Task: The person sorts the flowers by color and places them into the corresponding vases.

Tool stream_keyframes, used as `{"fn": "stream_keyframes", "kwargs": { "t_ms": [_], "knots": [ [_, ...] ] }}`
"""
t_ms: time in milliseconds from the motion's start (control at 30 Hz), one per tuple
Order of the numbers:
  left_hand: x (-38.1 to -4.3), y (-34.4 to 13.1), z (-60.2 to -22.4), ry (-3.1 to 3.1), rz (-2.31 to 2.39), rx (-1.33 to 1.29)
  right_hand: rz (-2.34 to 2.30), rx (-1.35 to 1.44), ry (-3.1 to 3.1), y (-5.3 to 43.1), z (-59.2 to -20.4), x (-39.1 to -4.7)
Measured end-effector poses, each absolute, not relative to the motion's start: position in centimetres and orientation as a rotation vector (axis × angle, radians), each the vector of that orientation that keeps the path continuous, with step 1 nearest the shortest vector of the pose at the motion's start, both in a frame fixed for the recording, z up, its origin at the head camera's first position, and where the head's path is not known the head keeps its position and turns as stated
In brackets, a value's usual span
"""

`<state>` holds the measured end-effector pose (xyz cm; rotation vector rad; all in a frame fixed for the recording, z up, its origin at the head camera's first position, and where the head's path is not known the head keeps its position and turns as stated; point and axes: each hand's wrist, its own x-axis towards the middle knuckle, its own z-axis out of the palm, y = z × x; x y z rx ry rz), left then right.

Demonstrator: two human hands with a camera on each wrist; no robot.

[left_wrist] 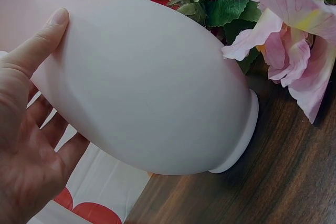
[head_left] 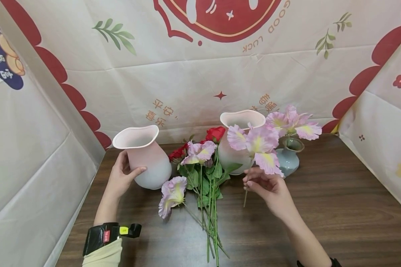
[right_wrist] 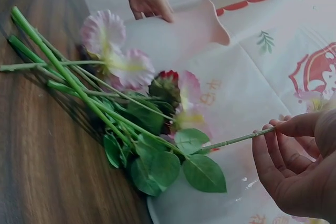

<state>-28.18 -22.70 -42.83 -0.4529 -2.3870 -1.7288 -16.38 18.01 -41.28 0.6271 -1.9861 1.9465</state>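
The dark wood-grain desk carries everything. Across its middle lies a bunch of red and lilac flowers, stems towards the person, perhaps for easy picking up. The left vase, pink and white, stands beside it; the matching right vase is partly hidden behind a held lilac flower. A small blue vase stands further right, another lilac bloom above its mouth. Of the hands, the left hand is spread round the left vase's neck, seemingly to steady it; the right hand is nearly closed, thumb and fingertips pinching the held flower's thin stem, likely sparing its petals.
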Motion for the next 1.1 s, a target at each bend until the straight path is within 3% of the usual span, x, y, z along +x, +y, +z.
{"fn": "stream_keyframes", "kwargs": {
  "t_ms": [1100],
  "knots": [
    [-28.2,-22.7,-42.8,-2.383,-1.744,-0.445,1.885,0.462,-1.741,23.7,-38.7,-17.1]
  ]
}}
